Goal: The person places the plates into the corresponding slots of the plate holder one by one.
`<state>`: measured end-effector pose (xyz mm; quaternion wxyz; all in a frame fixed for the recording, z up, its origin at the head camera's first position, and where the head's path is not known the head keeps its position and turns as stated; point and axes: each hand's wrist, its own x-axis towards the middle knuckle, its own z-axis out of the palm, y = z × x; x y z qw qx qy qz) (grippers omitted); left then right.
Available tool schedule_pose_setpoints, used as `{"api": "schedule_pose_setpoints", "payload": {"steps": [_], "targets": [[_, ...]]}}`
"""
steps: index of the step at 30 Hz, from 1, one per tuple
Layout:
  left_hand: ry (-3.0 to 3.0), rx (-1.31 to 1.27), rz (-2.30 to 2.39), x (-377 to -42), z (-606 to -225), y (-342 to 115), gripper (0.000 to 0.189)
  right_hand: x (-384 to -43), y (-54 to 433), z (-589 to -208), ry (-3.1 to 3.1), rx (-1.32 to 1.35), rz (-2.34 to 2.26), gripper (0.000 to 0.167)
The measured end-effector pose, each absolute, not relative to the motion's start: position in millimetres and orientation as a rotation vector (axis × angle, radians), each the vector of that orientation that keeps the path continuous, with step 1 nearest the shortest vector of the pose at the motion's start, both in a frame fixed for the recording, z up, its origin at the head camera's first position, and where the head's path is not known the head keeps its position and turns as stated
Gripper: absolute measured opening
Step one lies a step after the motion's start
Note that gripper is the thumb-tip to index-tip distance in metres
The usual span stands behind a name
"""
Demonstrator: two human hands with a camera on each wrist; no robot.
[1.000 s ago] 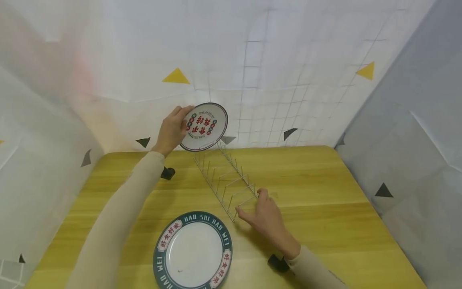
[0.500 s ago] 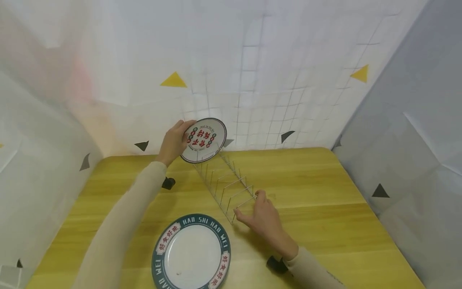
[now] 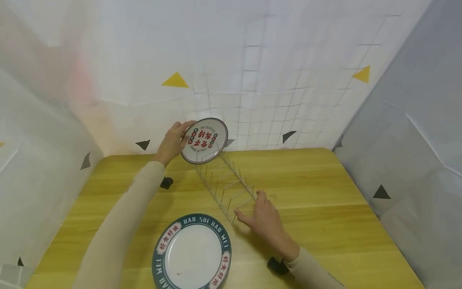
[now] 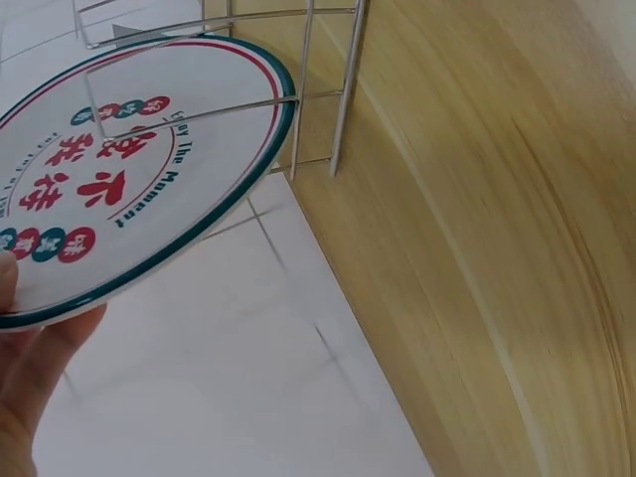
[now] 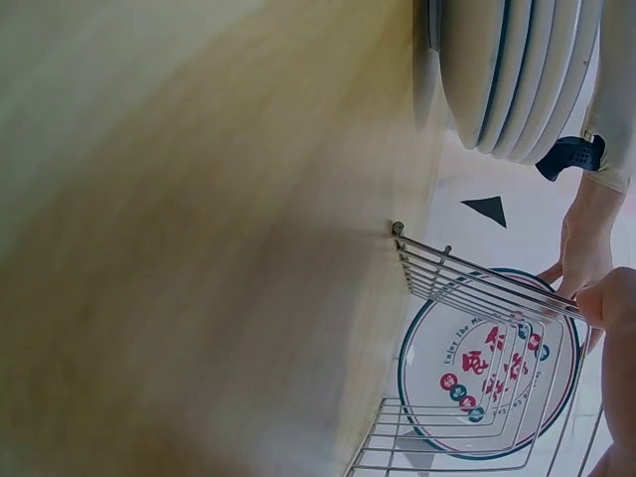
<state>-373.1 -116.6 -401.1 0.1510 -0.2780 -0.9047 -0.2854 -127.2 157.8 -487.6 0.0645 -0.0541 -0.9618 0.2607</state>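
Observation:
At the far end of a wire plate rack (image 3: 234,183), my left hand (image 3: 171,142) pinches the left edge of a small white plate (image 3: 207,127) with red characters and a dark rim. The plate stands tilted up on edge. Its lower part lies among the end wires, as the left wrist view shows; whether it bears on the rack I cannot tell. My right hand (image 3: 267,220) grips the rack's near end, thumb on one corner and fingers on the other. In the right wrist view the plate (image 5: 467,353) appears behind the wires.
A larger plate with a green lettered rim (image 3: 157,267) lies face up at the near left. The right wrist view shows it tops a stack of several plates (image 5: 517,79). White sheeting (image 3: 306,48) walls the wooden table (image 3: 325,224) at the back and sides.
Between a second and half a second ago, the left hand lowered the small plate toward the rack's far end. Since then it has barely moved. The right hand keeps its hold on the rack.

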Motion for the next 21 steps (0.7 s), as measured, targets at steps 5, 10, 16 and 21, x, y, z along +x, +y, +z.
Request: {"api": "schedule_pose_setpoints", "payload": {"steps": [5, 10, 16, 21], "targets": [[-2.67, -0.812, -0.746, -369, -397, -116, 0.063, -127, 160, -487, -2.884, -0.12, 0.766, 0.115], [-2.729, -0.853, -0.555, -354, -384, -121, 0.073, -128, 162, -488, -2.879, -0.076, 0.76, 0.115], [-2.677, -0.92, -0.644, -313, -379, -147, 0.061, -131, 163, -487, -2.891, -0.051, 0.713, 0.115], [-2.76, -1.056, -0.615, -266, -397, -179, 0.046, -132, 164, -483, -2.921, -0.043, 0.657, 0.118]]}}
